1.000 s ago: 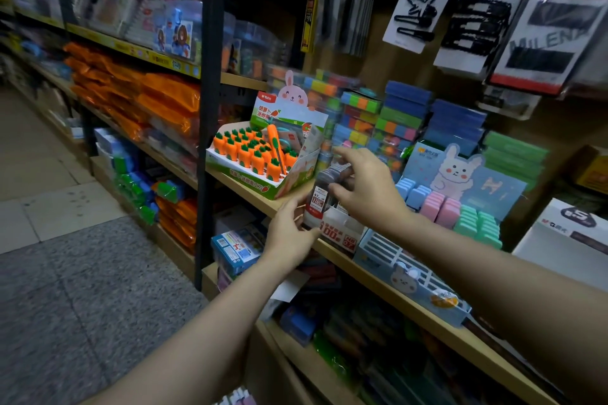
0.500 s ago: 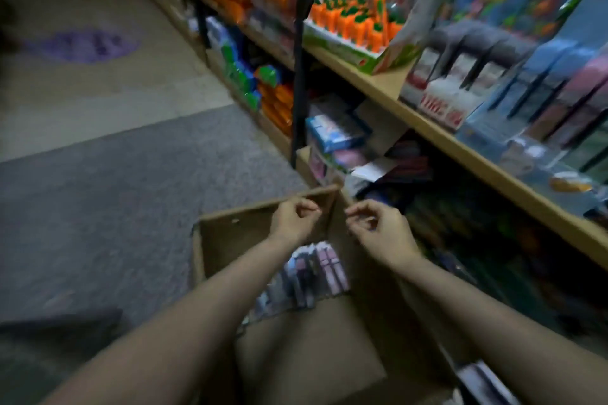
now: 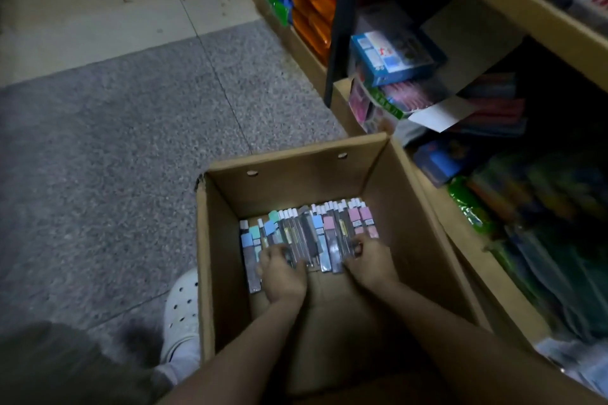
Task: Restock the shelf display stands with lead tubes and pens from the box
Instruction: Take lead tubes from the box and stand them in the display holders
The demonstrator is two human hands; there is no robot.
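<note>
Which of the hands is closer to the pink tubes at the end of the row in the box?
Right. The right hand lies just below the pink tubes, fingertips at their near ends. The left hand is farther along the row, on the darker packs.

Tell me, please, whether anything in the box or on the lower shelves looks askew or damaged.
The lead tubes in the cardboard box lie in a ragged, uneven row. On the lower shelf, a white carton flap hangs open beside the blue box.

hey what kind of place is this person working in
Most likely a stationery shop aisle. Wooden shelves hold packaged goods, such as a blue boxed item, and a cardboard box of lead tubes and pens sits on the floor for restocking.
</note>
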